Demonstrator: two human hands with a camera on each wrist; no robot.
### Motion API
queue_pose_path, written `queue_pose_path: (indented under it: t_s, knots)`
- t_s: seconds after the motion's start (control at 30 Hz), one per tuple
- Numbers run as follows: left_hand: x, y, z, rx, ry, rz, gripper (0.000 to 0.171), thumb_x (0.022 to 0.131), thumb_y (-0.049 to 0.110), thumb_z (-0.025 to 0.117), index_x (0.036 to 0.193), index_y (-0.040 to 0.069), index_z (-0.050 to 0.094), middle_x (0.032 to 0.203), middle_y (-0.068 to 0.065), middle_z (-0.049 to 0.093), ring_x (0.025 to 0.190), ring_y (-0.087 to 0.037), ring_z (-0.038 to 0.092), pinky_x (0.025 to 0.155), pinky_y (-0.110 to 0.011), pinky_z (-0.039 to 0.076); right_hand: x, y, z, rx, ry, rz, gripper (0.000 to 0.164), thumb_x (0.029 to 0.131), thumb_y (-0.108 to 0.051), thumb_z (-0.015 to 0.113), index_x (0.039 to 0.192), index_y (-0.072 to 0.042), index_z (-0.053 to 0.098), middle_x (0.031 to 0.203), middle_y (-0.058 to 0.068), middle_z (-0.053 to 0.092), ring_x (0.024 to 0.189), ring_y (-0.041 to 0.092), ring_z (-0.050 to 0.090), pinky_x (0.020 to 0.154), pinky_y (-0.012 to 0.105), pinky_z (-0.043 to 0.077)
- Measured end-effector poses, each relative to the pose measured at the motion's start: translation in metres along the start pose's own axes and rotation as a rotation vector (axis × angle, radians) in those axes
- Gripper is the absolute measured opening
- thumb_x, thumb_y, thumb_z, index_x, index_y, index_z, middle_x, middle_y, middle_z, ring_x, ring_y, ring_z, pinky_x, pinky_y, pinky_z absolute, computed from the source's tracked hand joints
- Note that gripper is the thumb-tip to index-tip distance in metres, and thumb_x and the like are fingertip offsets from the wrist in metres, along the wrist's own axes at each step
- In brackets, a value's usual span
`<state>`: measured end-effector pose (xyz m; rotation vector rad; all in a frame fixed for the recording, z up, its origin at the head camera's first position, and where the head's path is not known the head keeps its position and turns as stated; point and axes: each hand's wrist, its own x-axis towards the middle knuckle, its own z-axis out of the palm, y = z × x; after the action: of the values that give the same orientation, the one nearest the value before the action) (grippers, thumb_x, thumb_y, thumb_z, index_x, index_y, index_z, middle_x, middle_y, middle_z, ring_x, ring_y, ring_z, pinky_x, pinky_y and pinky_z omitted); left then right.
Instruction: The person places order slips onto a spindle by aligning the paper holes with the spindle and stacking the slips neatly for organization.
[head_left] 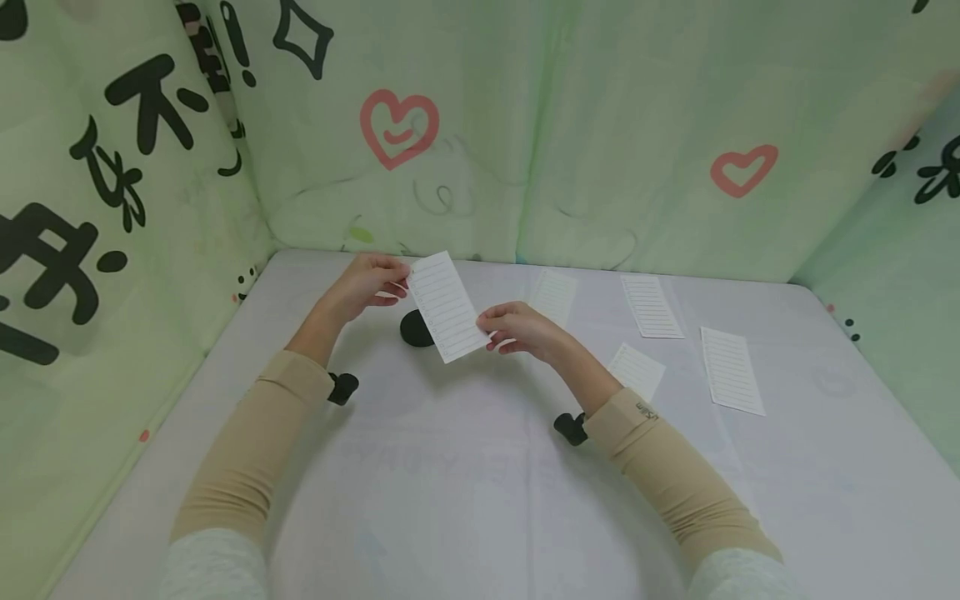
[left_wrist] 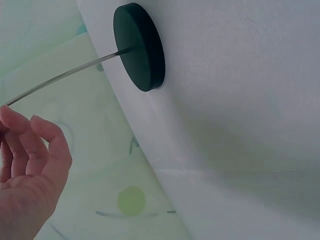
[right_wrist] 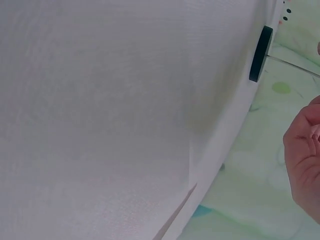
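A white card with ruled lines (head_left: 446, 312) is held up in front of me, tilted. My right hand (head_left: 522, 326) pinches its lower right edge between thumb and fingers. At its upper left corner is my left hand (head_left: 367, 281), fingers curled. Below the card, a round black base (head_left: 415, 330) stands on the table, partly covered by the card. In the left wrist view a thin, slightly curved metal rod (left_wrist: 62, 75) rises from this base to the left fingertips, which close on its top end. That end is hidden by the fingers.
To the right, several more lined white cards lie on the white table (head_left: 450, 500): one at the back (head_left: 651, 307), one farther right (head_left: 732, 372), one partly behind the right forearm (head_left: 637, 368). Pale green curtains (head_left: 637, 125) hang behind and at both sides.
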<state>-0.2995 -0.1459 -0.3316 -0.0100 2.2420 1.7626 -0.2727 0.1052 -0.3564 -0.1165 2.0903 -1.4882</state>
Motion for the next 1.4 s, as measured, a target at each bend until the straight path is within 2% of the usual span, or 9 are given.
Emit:
queue_pose_path:
  t_s: [0.2, 0.4, 0.53, 0.73, 1.03, 1.4]
  knots:
    - [0.003, -0.015, 0.002, 0.059, -0.004, -0.042, 0.028, 0.094, 0.016, 0.051, 0.114, -0.003, 0.055, 0.082, -0.002, 0.058, 0.072, -0.011, 0.057, 0.073, -0.027, 0.048, 0.002, 0.004, -0.002, -0.048, -0.003, 0.044, 0.025, 0.093, -0.015, 0.052, 0.112, 0.001, 0.055, 0.084, 0.002, 0.061, 0.072, 0.016, 0.058, 0.065, 0.026, 0.044]
    - [0.005, -0.027, 0.004, 0.087, -0.054, -0.081, 0.029, 0.094, 0.017, 0.051, 0.115, -0.003, 0.054, 0.082, -0.001, 0.06, 0.071, -0.009, 0.058, 0.074, -0.029, 0.048, 0.004, 0.011, -0.004, -0.114, -0.038, 0.087, 0.027, 0.093, -0.016, 0.052, 0.114, 0.001, 0.056, 0.082, 0.002, 0.059, 0.077, 0.019, 0.059, 0.069, 0.029, 0.045]
    - [0.007, -0.031, 0.006, 0.097, -0.067, -0.107, 0.028, 0.093, 0.017, 0.052, 0.113, -0.002, 0.054, 0.077, 0.001, 0.061, 0.068, -0.009, 0.058, 0.07, -0.028, 0.048, 0.006, 0.014, -0.004, -0.161, -0.062, 0.11, 0.026, 0.093, -0.017, 0.053, 0.111, 0.0, 0.057, 0.083, 0.002, 0.058, 0.078, 0.017, 0.06, 0.068, 0.028, 0.045]
    - [0.009, -0.034, 0.01, 0.111, -0.063, -0.158, 0.027, 0.093, 0.016, 0.053, 0.113, -0.002, 0.055, 0.07, 0.004, 0.06, 0.063, -0.009, 0.057, 0.068, -0.029, 0.046, 0.01, 0.017, -0.002, -0.223, -0.082, 0.154, 0.023, 0.091, -0.021, 0.056, 0.105, -0.003, 0.06, 0.083, 0.002, 0.061, 0.076, 0.015, 0.06, 0.067, 0.027, 0.046]
    - [0.017, -0.041, 0.017, 0.132, -0.036, -0.247, 0.024, 0.091, 0.016, 0.055, 0.109, 0.001, 0.055, 0.063, 0.006, 0.059, 0.058, -0.008, 0.054, 0.064, -0.025, 0.043, 0.012, 0.019, 0.003, -0.267, -0.106, 0.198, 0.016, 0.089, -0.02, 0.058, 0.09, -0.005, 0.062, 0.072, 0.002, 0.062, 0.064, 0.012, 0.059, 0.057, 0.024, 0.043]
    - [0.023, -0.049, 0.021, 0.183, -0.003, -0.268, 0.026, 0.089, 0.015, 0.058, 0.11, -0.001, 0.057, 0.059, 0.006, 0.059, 0.05, -0.006, 0.051, 0.053, -0.02, 0.043, 0.014, 0.021, 0.007, -0.312, -0.121, 0.203, 0.016, 0.088, -0.018, 0.058, 0.078, -0.006, 0.061, 0.064, 0.001, 0.06, 0.059, 0.011, 0.058, 0.054, 0.023, 0.04]
